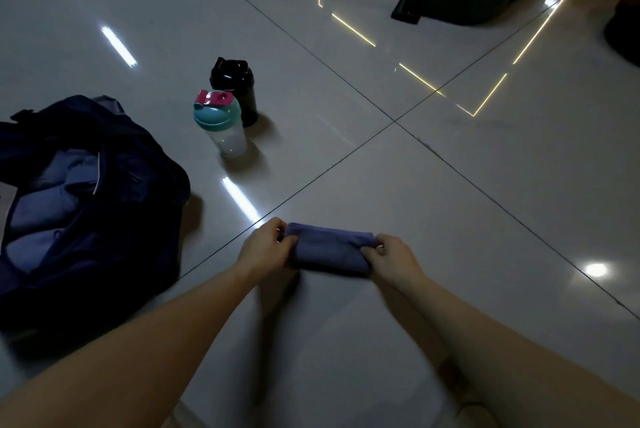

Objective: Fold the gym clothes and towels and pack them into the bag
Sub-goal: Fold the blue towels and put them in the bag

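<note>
Clearly, the left grip (266,247) and the right grip (391,258) each pinched one end of one folded blue towel (330,251), stretched between them low over the floor (485,185). I judged that both ends needed to be kept level and the fold tight. One open gym bag (145,192) lay left of the left grip, with folded blue cloth inside that I could not count. Beyond the left grip stood two bottles: a teal-lidded shaker bottle (221,126) and a black shaker bottle (237,89).
</note>
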`<state>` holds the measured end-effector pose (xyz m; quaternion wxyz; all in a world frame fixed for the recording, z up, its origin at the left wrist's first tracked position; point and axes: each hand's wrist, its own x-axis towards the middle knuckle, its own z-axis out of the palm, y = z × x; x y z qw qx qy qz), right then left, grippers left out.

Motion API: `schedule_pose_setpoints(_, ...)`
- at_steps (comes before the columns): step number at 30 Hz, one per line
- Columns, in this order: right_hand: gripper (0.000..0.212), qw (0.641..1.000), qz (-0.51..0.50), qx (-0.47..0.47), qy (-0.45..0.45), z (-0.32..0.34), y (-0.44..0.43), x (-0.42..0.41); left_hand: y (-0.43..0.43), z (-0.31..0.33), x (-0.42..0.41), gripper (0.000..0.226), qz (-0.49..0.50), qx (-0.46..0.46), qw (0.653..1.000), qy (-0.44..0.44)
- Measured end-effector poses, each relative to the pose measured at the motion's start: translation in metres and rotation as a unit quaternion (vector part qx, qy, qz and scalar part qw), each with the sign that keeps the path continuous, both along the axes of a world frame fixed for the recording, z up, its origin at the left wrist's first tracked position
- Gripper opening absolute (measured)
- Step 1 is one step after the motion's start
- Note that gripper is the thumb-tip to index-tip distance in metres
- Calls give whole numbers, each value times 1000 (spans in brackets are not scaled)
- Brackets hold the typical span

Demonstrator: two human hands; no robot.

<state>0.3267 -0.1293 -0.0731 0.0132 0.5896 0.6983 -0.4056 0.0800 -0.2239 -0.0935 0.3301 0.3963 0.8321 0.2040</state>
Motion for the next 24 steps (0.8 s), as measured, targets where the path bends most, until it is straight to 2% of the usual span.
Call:
schedule_pose_setpoints(3, 36, 999, -45, 8, -28, -6, 4, -5, 3, -8, 5, 14, 37, -3, 999, -5)
schedule_pose_setpoints(8, 46, 993, -83, 38, -74, -12, -3, -13, 5, -10, 18, 22, 76, 6, 996, 42)
schedule_pose_setpoints(11, 47, 988, -104, 61, -95, -11, -8, -16, 7, -8, 28, 27, 108, 24, 992, 60)
schedule_pose_setpoints(14, 45, 983, -118, 65, -121, -13, -10, -17, 11, -4, 35, 22, 97, 44, 988, 110)
schedule_pose_setpoints(16, 45, 981, -128, 61, -131, -15, -8, -18, 13, -3, 34, 22, 10, 92, 974, 206)
schedule_pose_setpoints(18, 45, 980, -138, 52, -136, -17, -6, -19, 15, -7, 33, 39, -154, 139, 932, 297)
schedule_pose_setpoints(20, 46, 979, -141, 47, -143, -17, -3, -20, 16, -10, 36, 48, -283, 192, 885, 317)
schedule_pose_setpoints(22, 46, 978, -135, 41, -151, -17, -2, -20, 11, -13, 41, 52, -357, 167, 864, 312)
schedule_pose_setpoints(24, 44, 979, -122, 48, -159, -15, -1, -19, 8, -16, 44, 66, -377, 88, 866, 315)
